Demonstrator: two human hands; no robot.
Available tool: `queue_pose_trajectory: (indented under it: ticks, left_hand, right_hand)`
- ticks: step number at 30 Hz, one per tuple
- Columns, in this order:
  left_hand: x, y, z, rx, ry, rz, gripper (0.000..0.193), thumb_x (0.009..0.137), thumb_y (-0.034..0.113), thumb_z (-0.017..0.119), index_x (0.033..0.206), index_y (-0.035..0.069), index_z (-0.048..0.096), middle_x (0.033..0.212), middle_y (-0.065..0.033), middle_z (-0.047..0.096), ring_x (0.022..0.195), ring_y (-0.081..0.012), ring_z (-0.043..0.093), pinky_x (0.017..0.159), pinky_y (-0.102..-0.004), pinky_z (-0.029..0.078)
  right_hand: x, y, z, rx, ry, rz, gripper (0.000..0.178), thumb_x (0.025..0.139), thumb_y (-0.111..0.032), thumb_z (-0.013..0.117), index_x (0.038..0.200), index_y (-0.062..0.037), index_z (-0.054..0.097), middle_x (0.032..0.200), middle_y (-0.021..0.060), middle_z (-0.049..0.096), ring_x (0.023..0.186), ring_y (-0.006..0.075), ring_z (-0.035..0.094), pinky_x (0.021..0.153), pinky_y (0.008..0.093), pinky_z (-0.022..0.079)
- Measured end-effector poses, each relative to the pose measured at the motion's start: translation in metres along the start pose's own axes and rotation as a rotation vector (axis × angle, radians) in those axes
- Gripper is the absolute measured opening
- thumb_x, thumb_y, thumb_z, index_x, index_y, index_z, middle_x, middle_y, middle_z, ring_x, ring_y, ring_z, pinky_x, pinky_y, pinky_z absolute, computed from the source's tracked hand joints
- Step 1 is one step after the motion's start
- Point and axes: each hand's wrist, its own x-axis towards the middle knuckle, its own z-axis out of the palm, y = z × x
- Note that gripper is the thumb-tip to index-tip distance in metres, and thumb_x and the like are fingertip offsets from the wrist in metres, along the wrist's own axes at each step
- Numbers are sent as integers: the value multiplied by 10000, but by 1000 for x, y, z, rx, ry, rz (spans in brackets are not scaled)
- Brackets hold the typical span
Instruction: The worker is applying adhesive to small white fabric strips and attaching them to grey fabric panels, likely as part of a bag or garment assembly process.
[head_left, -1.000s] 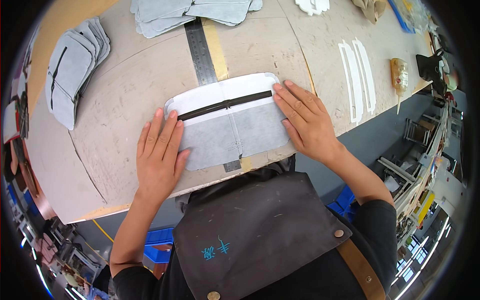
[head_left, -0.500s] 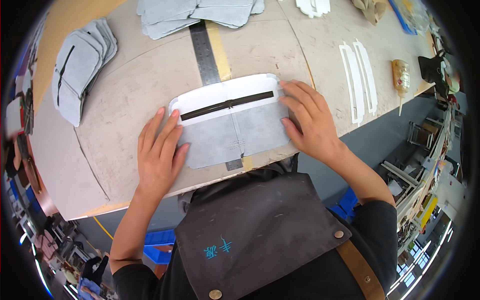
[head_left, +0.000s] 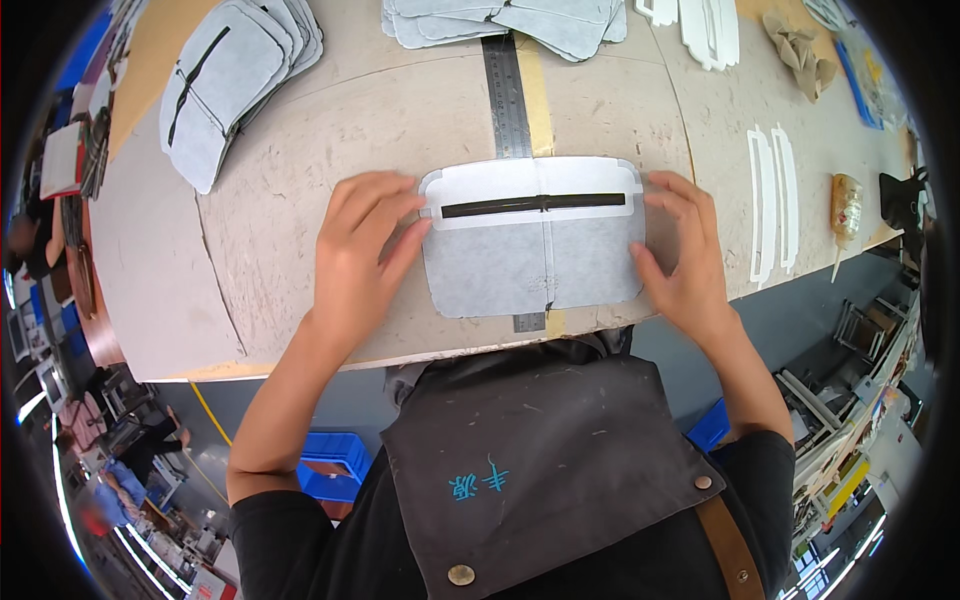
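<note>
A flat pale grey panel with rounded corners lies on the worktable in front of me. Along its upper part runs a white frame-shaped strip around a long black slit. A seam line goes down the panel's middle. My left hand is at its upper left edge, fingers bent and apart, fingertips at the rim. On the opposite side, my right hand has its fingers spread, the thumb on the right edge. Neither hand grasps the panel.
Stacks of similar grey panels lie at the far left and far middle. A steel ruler runs under the panel. To the right are white frame strips and an amber glue bottle near the table edge.
The view has shifted, so the panel sits further right and looks straighter. My left hand has moved up from the panel's lower left side to its upper left corner.
</note>
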Motion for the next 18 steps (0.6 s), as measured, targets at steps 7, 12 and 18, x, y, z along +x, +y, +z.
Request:
queue_pose_trajectory:
  ticks: [7, 12, 18]
  left_hand:
    - [41, 13, 2, 14, -109, 38, 417, 711, -41, 746, 1104, -1, 610, 1125, -127, 576, 1018, -307, 572, 845, -359, 498]
    - [52, 19, 0, -19, -264, -131, 425, 702, -29, 757, 1099, -11, 607, 1076, -143, 580, 986, -317, 580, 840, -380, 497]
    - [52, 17, -1, -73, -245, -196, 332, 754, 0, 742, 1065, -8, 624, 904, -85, 624, 760, -180, 539, 705, -284, 465]
  right_hand:
    - [23, 2, -2, 23, -59, 53, 561, 674, 21, 757, 1199, -28, 567, 1238, 143, 513, 1163, 337, 481, 986, 385, 432]
    - [23, 8, -4, 83, -115, 141, 569, 694, 7, 772, 1225, -70, 585, 1260, 102, 488, 1199, 286, 466, 1012, 374, 421]
    - [24, 10, -3, 109, -79, 116, 556, 679, 8, 777, 1199, -11, 581, 1200, 125, 498, 1154, 307, 461, 979, 366, 435]
